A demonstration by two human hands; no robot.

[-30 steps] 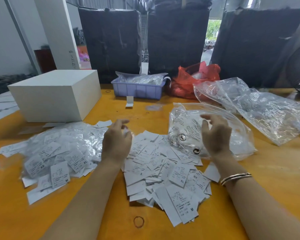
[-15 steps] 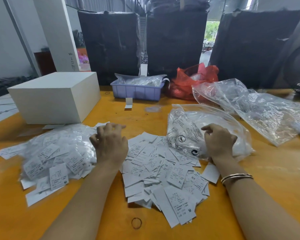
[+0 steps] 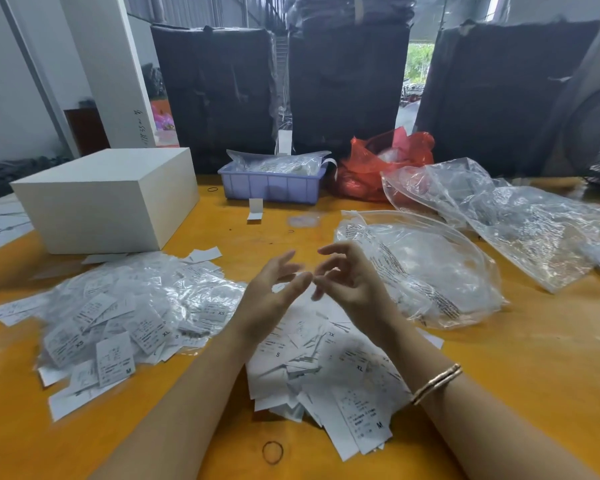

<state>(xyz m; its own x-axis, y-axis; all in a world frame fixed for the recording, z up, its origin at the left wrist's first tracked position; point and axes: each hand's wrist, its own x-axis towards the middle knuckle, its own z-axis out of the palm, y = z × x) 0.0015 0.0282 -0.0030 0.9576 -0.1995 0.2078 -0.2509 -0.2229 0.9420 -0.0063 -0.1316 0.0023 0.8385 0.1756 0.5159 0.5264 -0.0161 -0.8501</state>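
When picking from the loose labels heaped on the table just under the wrists, lower left hand and right hand, both held raised with fingers loosely spread and empty. Pinch one label by an edge; read the size letter; avoid dragging neighbours. Count: two heaps, loose and bagged labels, too many to number; one zip bag; two rubber bands; one white box; one tray.

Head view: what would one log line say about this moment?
left hand: open, empty, above loose tags | right hand: open, empty, beside left hand | clear bag: right of loose tags, untouched
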